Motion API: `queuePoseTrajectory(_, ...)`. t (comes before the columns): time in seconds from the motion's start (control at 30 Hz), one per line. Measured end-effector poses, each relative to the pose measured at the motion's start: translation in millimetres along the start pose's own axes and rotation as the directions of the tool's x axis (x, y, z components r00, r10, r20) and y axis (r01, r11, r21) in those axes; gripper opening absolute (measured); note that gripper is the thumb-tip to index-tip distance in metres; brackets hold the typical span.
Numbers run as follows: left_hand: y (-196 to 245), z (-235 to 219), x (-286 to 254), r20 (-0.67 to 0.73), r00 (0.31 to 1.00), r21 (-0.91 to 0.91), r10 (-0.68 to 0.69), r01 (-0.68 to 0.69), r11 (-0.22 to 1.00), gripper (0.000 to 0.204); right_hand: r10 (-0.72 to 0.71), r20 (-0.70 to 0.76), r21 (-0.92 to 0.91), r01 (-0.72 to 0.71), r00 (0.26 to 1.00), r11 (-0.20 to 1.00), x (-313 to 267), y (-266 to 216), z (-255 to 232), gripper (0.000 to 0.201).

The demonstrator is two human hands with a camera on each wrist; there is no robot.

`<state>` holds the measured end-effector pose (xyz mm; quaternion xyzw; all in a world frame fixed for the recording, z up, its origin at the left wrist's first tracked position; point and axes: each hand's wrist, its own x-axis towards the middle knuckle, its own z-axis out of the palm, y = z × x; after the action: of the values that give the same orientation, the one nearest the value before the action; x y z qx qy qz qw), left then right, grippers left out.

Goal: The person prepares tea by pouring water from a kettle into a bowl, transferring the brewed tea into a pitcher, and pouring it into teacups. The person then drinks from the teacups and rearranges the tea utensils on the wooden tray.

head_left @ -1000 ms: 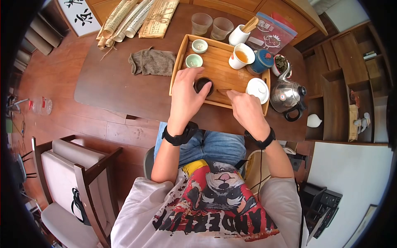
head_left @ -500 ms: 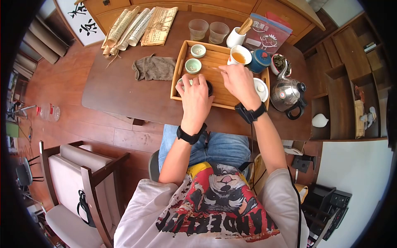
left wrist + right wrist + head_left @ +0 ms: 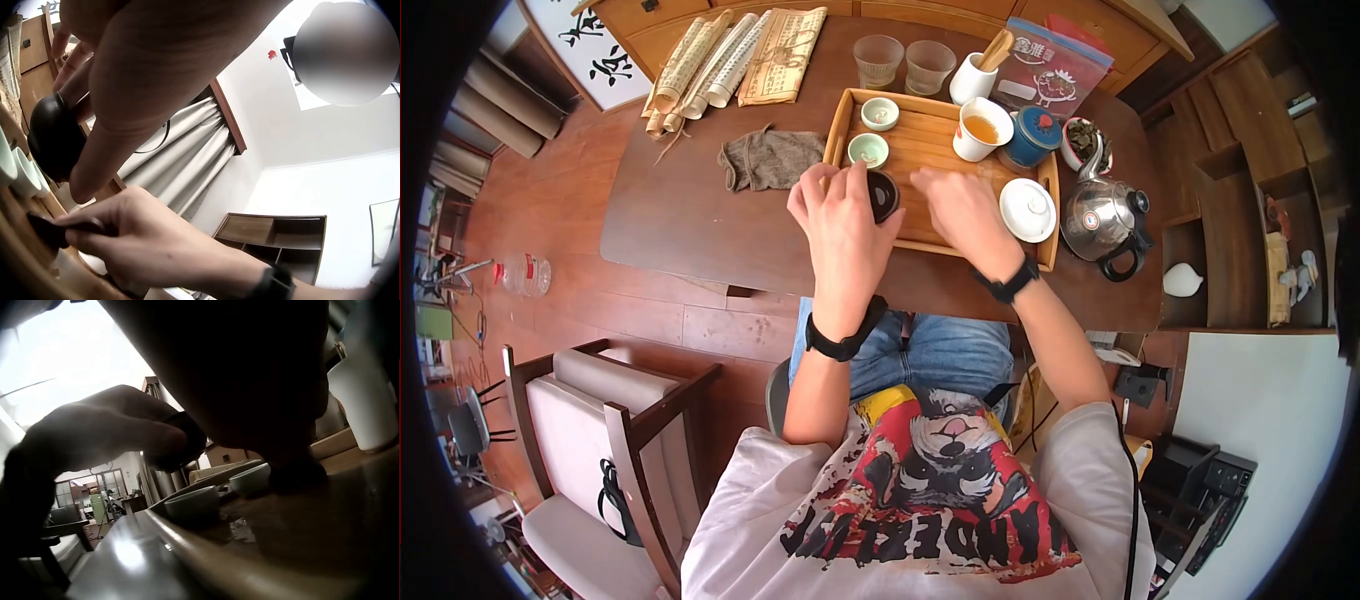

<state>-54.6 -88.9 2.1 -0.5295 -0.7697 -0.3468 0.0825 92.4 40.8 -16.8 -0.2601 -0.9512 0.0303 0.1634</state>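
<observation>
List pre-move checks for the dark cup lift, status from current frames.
1. Left hand grips the dark cup: ok.
2. Cup raised off the bamboo tray: ok, tilted in the left wrist view.
3. Right hand holds a small dark piece: ok; what it is, cannot tell.
4. Cup contents: cannot tell.
5. Green cup close beside the left hand: not ok, tight clearance.

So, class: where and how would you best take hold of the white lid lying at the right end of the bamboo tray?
Probably by the small raised knob at the centre of the white lid, pinched from straight above. It lies flat, knob up, on the bamboo tray, its thin rim offering little purchase. The kettle crowds its right side, and the right hand is nearest.
</observation>
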Motion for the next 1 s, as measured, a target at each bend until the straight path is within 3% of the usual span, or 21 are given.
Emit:
queuePoseTrajectory(0.03, -2, -2, 1, 0.004, 1.000, 0.000, 0.000, 0.000, 1.000, 0.068, 0.003, 0.003, 0.002, -0.003, 1.000, 1.000, -12, -7, -7, 0.012)
queuePoseTrajectory(0.1, -5, -5, 2, 0.006, 1.000, -0.027, -0.019, 0.020, 0.999, 0.069, -0.008, 0.148, 0.017, 0.006, 0.989, 1.000, -36, -19, -22, 0.020)
queuePoseTrajectory(0.2, -11, -4, 1, 0.007, 1.000, -0.024, -0.025, 0.025, 0.999, 0.069, -0.019, 0.173, 0.100, 0.002, 0.985, 0.995, -57, -20, -48, 0.025)
queuePoseTrajectory(0.33, -13, -6, 1, 0.047, 0.997, -0.043, -0.053, 0.055, 0.998, 0.069, -0.086, 0.145, 0.152, 0.064, 0.986, 0.986, -36, 13, -42, 0.032)
queuePoseTrajectory(0.4, -15, -6, -1, 0.040, 0.998, -0.048, -0.042, 0.044, 0.998, 0.069, -0.166, -0.098, 0.282, 0.188, 0.981, 0.941, -16, 15, -27, 0.036)
queuePoseTrajectory(0.43, -15, -7, -1, 0.038, 0.999, -0.043, -0.037, 0.039, 0.998, 0.069, -0.166, -0.105, 0.284, 0.189, 0.981, 0.940, -9, 16, -21, 0.036)
queuePoseTrajectory(0.5, -14, -8, -3, 0.044, 0.998, -0.062, -0.053, 0.055, 0.997, 0.069, -0.234, 0.131, 0.314, 0.184, 0.963, 0.932, 0, 16, -12, 0.043)
queuePoseTrajectory(0.63, -19, -9, -6, 0.036, 0.999, -0.050, -0.026, 0.027, 0.998, 0.069, -0.269, 0.187, 0.297, 0.206, 0.945, 0.932, -11, 26, -25, 0.045)
queuePoseTrajectory(0.7, -18, -7, -6, 0.061, 0.998, -0.084, -0.020, 0.025, 0.996, 0.068, -0.320, 0.139, 0.302, 0.267, 0.937, 0.915, -25, 35, -33, 0.047)
queuePoseTrajectory(0.83, -7, 1, -4, 0.103, 0.995, -0.132, 0.015, -0.002, 0.991, 0.067, -0.217, 0.290, 0.208, 0.160, 0.932, 0.965, -50, 41, -63, 0.046)
queuePoseTrajectory(0.9, 0, 11, -2, 0.185, 0.980, -0.149, 0.073, -0.045, 0.988, 0.066, -0.203, 0.299, 0.195, 0.148, 0.932, 0.970, -56, 43, -69, 0.044)
queuePoseTrajectory(1.0, 6, 31, -2, 0.152, 0.981, -0.140, 0.123, -0.101, 0.985, 0.062, -0.171, 0.284, 0.223, 0.108, 0.944, 0.969, -60, 48, -66, 0.042)
